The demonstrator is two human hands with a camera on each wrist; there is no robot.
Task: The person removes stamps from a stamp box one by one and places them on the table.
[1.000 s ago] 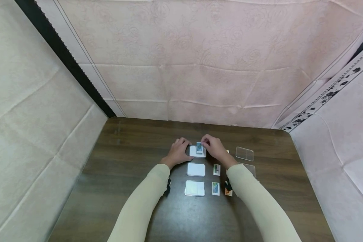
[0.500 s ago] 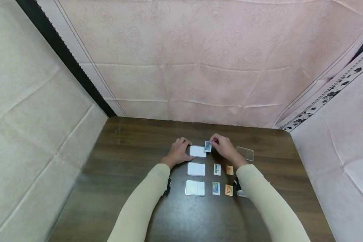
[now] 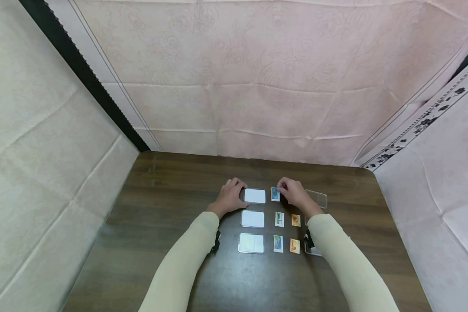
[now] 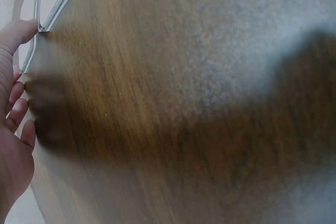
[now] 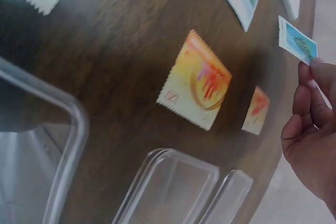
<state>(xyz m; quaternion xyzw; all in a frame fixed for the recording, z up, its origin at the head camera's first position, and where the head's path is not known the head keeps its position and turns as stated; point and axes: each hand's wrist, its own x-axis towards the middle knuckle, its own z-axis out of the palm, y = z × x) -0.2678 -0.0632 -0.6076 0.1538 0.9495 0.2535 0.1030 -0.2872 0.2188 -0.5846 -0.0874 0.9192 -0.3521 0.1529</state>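
Between thumb and fingertips, my right hand (image 3: 294, 193) pinches a blue postage stamp (image 3: 275, 194) by its right edge. In the right wrist view this stamp (image 5: 297, 42) shows a perforated white border and a blue-green picture. My left hand (image 3: 229, 197) holds the left end of the farthest shallow clear plastic case (image 3: 255, 196), white inside. The left wrist view shows the thumb (image 4: 23, 32) at the case's near corner and the other fingers along its side. The stamp is just right of that case.
Nearer stand a middle white case (image 3: 252, 219) and a front one (image 3: 251, 243). Right of them lie a green stamp (image 3: 279, 219), a blue-green one (image 3: 278, 243) and orange stamps (image 5: 202, 85). Clear plastic lids (image 3: 320, 199) lie farther right, partly under the right arm.
My right hand has moved the blue stamp rightward from over the far case and lowered it beside that case. The left hand has stayed in place.
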